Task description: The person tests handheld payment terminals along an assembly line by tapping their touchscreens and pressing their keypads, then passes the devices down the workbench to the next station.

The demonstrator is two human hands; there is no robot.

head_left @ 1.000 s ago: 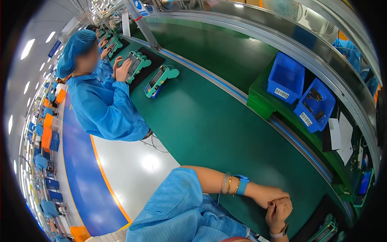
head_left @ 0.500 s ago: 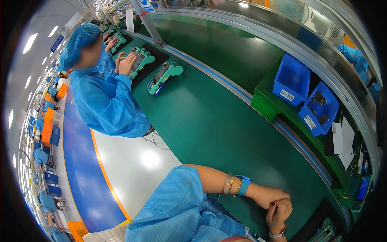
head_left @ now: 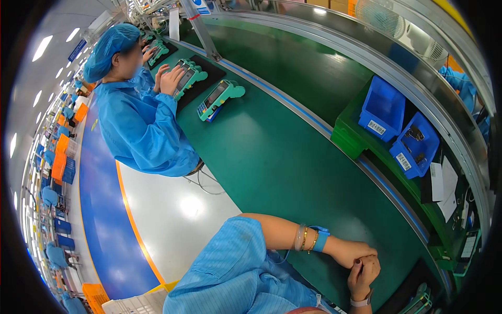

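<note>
My left hand (head_left: 349,253) is closed, its wrist wearing bracelets and a blue wrist strap (head_left: 320,240) with a cord. Against its fingers my right hand (head_left: 364,275), with a watch at the wrist, is curled closed too. The two hands clasp each other above the green tabletop (head_left: 293,183), and no object shows between them. Their inner sides are hidden. Nearest to them, at the lower right edge, a teal handheld terminal (head_left: 419,302) lies on a black mat (head_left: 410,285), partly cut off.
At the left a co-worker (head_left: 141,125) in blue touches a teal terminal (head_left: 187,78) on a mat. Another terminal (head_left: 220,100) rests closer. Two blue bins (head_left: 380,107) stand on a green shelf (head_left: 348,125), beside papers (head_left: 444,188) and a device with a lit screen (head_left: 468,246).
My hands stay clasped; the whole view has shifted slightly. The screen of the device at the far right has turned from blue to a pale display. The co-worker's hands remain at the terminal.
</note>
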